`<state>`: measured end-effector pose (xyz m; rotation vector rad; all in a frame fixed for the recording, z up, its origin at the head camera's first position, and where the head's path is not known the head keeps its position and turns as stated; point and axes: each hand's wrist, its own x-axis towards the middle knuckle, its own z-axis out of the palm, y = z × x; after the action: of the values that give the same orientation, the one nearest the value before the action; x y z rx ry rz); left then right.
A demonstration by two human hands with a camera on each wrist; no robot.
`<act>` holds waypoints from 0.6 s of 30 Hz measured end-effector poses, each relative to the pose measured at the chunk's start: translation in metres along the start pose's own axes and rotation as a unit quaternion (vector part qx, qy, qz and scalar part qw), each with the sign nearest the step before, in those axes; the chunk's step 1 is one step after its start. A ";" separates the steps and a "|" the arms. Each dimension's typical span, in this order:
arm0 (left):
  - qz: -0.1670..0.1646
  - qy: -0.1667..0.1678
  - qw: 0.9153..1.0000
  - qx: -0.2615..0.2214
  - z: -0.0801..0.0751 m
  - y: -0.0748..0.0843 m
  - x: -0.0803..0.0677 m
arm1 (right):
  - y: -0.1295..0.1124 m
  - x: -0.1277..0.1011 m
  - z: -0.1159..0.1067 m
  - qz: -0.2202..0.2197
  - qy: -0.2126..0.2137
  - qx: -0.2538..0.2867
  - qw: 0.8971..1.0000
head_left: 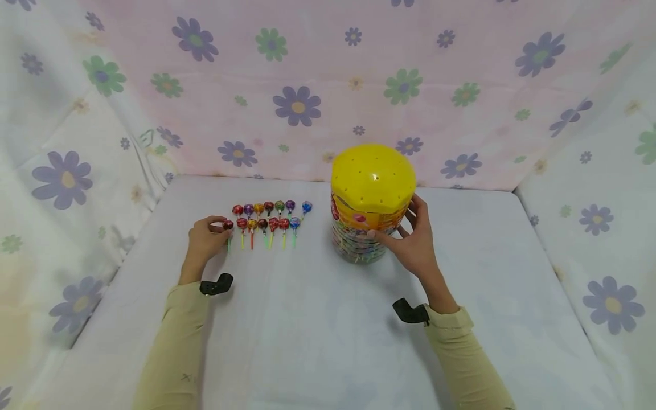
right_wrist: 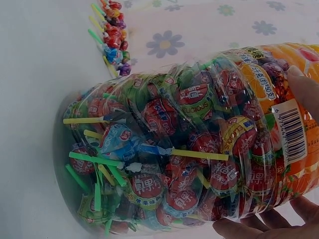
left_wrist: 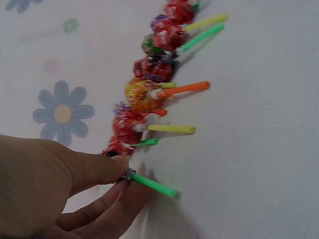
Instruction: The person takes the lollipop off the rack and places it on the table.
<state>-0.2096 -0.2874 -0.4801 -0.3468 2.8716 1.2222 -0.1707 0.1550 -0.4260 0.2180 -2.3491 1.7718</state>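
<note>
My left hand (head_left: 203,241) pinches a dark red wrapped lollipop by its head, at the left end of two rows of lollipops (head_left: 263,224) on the white table. In the left wrist view its green stick (left_wrist: 154,185) points out past the thumb and fingers. My right hand (head_left: 414,244) grips a big clear plastic jar (head_left: 353,242), thumb at the front and fingers round the right side. Upright on the table, the jar has a yellow lid (head_left: 374,176). Through its wall, the right wrist view shows many wrapped lollipops (right_wrist: 148,189) with coloured sticks.
A floral cloth (head_left: 328,74) hangs behind the table and along both sides. In the back row, a blue lollipop (head_left: 307,207) lies at the right end, nearest the jar. White tabletop (head_left: 318,324) stretches between the two forearms.
</note>
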 end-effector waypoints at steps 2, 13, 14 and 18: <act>0.006 0.005 1.000 0.019 0.002 -0.002 0.002 | 0.000 -0.001 0.001 0.003 -0.001 0.000 1.000; 0.028 0.033 0.998 0.037 0.007 0.001 0.002 | 0.002 -0.001 0.004 -0.001 0.000 0.005 1.000; 0.028 0.030 0.998 0.038 0.007 0.001 0.001 | 0.002 -0.001 0.004 -0.001 0.000 0.005 1.000; 0.031 0.015 0.998 0.049 0.003 0.009 -0.005 | 0.003 -0.002 0.002 -0.002 -0.008 0.003 1.000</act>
<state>-0.2068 -0.2783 -0.4755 -0.2781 2.9756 1.0896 -0.1698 0.1537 -0.4294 0.2388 -2.3522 1.7821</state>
